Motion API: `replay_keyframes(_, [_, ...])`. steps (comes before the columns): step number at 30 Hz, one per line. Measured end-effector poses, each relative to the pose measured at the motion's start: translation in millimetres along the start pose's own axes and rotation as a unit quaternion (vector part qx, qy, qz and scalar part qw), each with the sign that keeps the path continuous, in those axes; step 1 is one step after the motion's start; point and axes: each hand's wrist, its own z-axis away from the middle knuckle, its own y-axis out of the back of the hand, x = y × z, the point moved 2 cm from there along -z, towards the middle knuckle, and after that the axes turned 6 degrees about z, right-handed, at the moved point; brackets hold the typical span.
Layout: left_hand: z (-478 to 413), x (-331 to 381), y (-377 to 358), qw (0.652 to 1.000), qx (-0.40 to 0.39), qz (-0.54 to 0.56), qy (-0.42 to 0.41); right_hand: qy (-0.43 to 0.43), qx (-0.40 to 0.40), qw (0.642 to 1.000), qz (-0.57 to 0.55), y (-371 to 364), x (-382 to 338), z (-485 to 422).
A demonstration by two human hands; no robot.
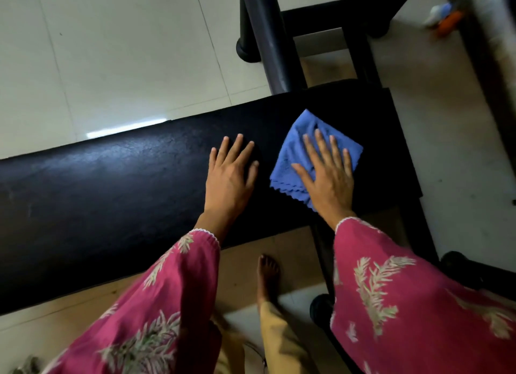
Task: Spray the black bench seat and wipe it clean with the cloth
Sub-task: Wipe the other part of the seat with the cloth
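Chiefly, uneven coverage is to be feared: the black bench seat [125, 183] is long, running from the lower left to right of centre, and only its right end is being worked, so the left stretch may be missed. A second risk is judged to lie in the left hand [229, 178], which is laid flat on the bare seat with fingers straight and slightly spread, gripping nothing; prints could be left on a damp surface. Whether the seat has been sprayed cannot be told. A third risk concerns the blue cloth [296, 150], which is only pressed down by the right hand [326, 175], fingers extended and not curled round it; under a hard stroke it could bunch up or slide out over the near edge.

The seat is seen as black, grained padding with a dull sheen and faint pale scuffs toward its left end. The cloth is folded to a rough square, its scalloped hem turned toward the wearer.
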Motion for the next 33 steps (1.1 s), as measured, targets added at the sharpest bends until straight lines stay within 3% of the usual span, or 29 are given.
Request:
replay_keyframes(4, [1, 3, -2, 1.0, 0.002, 0.015, 0.005, -0.194, 0.012, 0.98, -0.03, 3, 7, 10])
replay_keyframes(8, [2, 4, -3, 1.0, -0.003, 0.017, 0.008, -0.121, -0.009, 0.993, 0.01, 1, -1, 40])
replay_keyframes(14, [2, 5, -2, 1.0, -0.005, 0.003, 0.004, -0.2, -0.013, 0.979, -0.027, 9, -7, 41])
replay_keyframes(21, [1, 11, -7, 0.999, 0.011, -0.012, -0.028, -0.149, -0.035, 0.988, 0.02, 2, -16, 25])
replay_keyframes(26, [-2, 5, -7, 1.0, 0.013, -0.007, -0.015, -0.264, -0.035, 0.964, 0.011, 1, -11, 3])
replay_keyframes(28, [-4, 5, -7, 1.0, 0.006, -0.015, -0.02, -0.209, -0.028, 0.977, 0.026, 2, -22, 12])
replay_keyframes(31, [-9, 7, -8, 0.999, -0.005, -0.028, -0.026, -0.039, -0.056, 0.996, 0.062, 0, -8, 21])
replay_keyframes(33, [-11, 9, -9, 0.999, -0.01, -0.034, -0.034, -0.047, -0.056, 0.996, 0.049, 3, 14, 11])
